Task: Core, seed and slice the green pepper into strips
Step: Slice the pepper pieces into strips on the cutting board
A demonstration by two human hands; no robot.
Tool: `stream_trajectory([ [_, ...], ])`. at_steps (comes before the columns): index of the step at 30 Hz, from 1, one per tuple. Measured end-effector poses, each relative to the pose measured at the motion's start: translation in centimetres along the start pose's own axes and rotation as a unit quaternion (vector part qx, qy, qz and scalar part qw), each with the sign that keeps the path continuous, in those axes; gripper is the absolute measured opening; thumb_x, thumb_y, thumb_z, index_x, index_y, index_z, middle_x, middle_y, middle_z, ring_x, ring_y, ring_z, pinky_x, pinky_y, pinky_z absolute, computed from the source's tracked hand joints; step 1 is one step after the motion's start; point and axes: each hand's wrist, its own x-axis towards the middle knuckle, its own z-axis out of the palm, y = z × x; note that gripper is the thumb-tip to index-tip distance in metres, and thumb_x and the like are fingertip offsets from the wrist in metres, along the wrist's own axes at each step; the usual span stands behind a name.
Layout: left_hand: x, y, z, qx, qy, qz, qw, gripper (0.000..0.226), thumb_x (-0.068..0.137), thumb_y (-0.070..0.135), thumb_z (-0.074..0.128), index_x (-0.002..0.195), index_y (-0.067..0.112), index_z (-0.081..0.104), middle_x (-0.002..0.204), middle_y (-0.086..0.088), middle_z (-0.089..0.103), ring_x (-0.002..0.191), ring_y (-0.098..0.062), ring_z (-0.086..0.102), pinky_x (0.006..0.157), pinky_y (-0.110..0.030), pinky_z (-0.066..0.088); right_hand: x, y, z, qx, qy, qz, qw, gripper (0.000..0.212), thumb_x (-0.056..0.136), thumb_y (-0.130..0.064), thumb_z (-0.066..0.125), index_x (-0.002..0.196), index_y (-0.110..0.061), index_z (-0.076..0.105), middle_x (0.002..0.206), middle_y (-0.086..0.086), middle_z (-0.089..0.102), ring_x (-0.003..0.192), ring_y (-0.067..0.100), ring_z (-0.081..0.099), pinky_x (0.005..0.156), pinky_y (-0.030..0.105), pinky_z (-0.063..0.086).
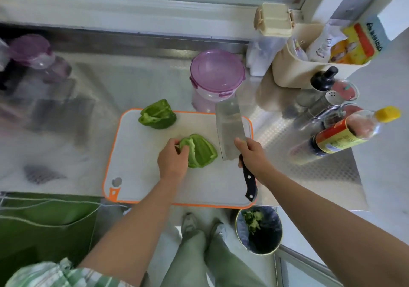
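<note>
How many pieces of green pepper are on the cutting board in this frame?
2. One pepper half lies at the far edge of the board; the other half is mid-board, held by the left hand. Smaller bits could be hidden under it.
</note>
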Motion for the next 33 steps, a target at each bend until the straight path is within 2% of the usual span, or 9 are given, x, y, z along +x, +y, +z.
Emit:
stream_trajectory([
  [6,-0.3,-4.9,-6.0,-0.095,0.166,-0.105,0.976,0.03,0.094,0.022,0.052,0.113,0.003,0.064,0.109,-0.017,0.066,0.102,-0.035,0.059,0.088,-0.038,0.045,-1.4,-1.0,6.5,-0.095,-0.028,-0.028,0.995,0.034,0.095,-0.022,0.05,0.079,0.008,0.051,0.056,0.009,0.049,0.035,0.01,0.053,0.046,0.025,0.04],
  [9,0.3,-6.7,-7.3,-0.145,0.205,-0.143,0.957,0.046,0.082,0.039,0.045,0.109,0.007,0.064,0.103,-0.017,0.066,0.094,-0.038,0.062,0.085,-0.052,0.053,-2.0,-1.8,10.0,-0.107,-0.017,-0.022,0.994,0.032,0.095,-0.022,0.048,0.066,-0.009,0.042,0.054,0.003,0.047,0.04,0.015,0.057,0.043,0.022,0.038],
  [13,0.9,-7.4,-7.5,-0.145,0.178,-0.143,0.963,0.039,0.086,0.037,0.048,0.108,0.008,0.062,0.103,-0.016,0.065,0.093,-0.037,0.063,0.081,-0.053,0.055,-2.7,-1.5,12.5,-0.119,-0.003,-0.006,0.993,0.035,0.097,-0.025,0.046,0.065,-0.016,0.038,0.055,0.0,0.045,0.051,0.027,0.063,0.044,0.024,0.038],
  [17,1.1,-6.8,-7.2,-0.154,0.139,-0.134,0.969,0.029,0.096,0.027,0.05,0.115,0.007,0.059,0.104,-0.011,0.061,0.087,-0.03,0.06,0.057,-0.031,0.052,-3.0,-0.3,11.7,-0.158,0.047,-0.011,0.986,0.036,0.095,-0.026,0.046,0.062,-0.016,0.037,0.057,0.005,0.044,0.053,0.028,0.052,0.052,0.036,0.043],
  [22,1.3,-7.4,-7.3,-0.115,0.132,-0.11,0.978,0.026,0.097,0.021,0.05,0.117,0.005,0.058,0.101,-0.012,0.062,0.093,-0.036,0.062,0.066,-0.037,0.053,-2.4,-0.7,9.3,-0.198,0.111,-0.007,0.974,0.027,0.097,-0.028,0.046,0.08,-0.011,0.057,0.068,0.008,0.056,0.066,0.03,0.058,0.054,0.035,0.046],
  [25,1.3,-7.7,-7.4,-0.125,0.13,-0.117,0.977,0.026,0.098,0.019,0.05,0.119,0.004,0.057,0.106,-0.013,0.061,0.089,-0.03,0.06,0.05,-0.025,0.047,-3.0,-1.5,11.0,-0.186,0.09,-0.041,0.978,0.029,0.097,-0.029,0.046,0.074,-0.014,0.054,0.065,0.006,0.054,0.066,0.031,0.059,0.059,0.041,0.049],
  [28,1.2,-7.5,-7.4,-0.128,0.128,-0.112,0.977,0.022,0.099,0.017,0.05,0.116,0.004,0.055,0.101,-0.009,0.057,0.071,-0.022,0.058,0.039,-0.014,0.045,-3.8,-1.4,13.5,-0.189,0.047,-0.037,0.98,0.034,0.097,-0.026,0.044,0.064,-0.022,0.039,0.06,0.001,0.047,0.062,0.029,0.057,0.052,0.034,0.042],
  [30,1.2,-7.7,-7.5,-0.126,0.118,-0.118,0.978,0.02,0.098,0.018,0.05,0.115,0.006,0.054,0.101,-0.008,0.057,0.075,-0.028,0.061,0.041,-0.017,0.049,-3.8,-0.9,13.6,-0.202,0.058,-0.023,0.977,0.034,0.098,-0.027,0.045,0.065,-0.02,0.04,0.062,0.0,0.046,0.063,0.024,0.051,0.051,0.031,0.033],
  [33,1.3,-8.0,-7.7,-0.089,0.121,-0.107,0.983,0.023,0.096,0.023,0.053,0.115,0.009,0.056,0.1,-0.01,0.063,0.083,-0.036,0.065,0.069,-0.039,0.058,-3.2,-0.3,11.3,-0.203,0.107,-0.008,0.973,0.026,0.098,-0.029,0.046,0.076,-0.015,0.05,0.07,0.006,0.054,0.068,0.026,0.052,0.057,0.033,0.038],
])
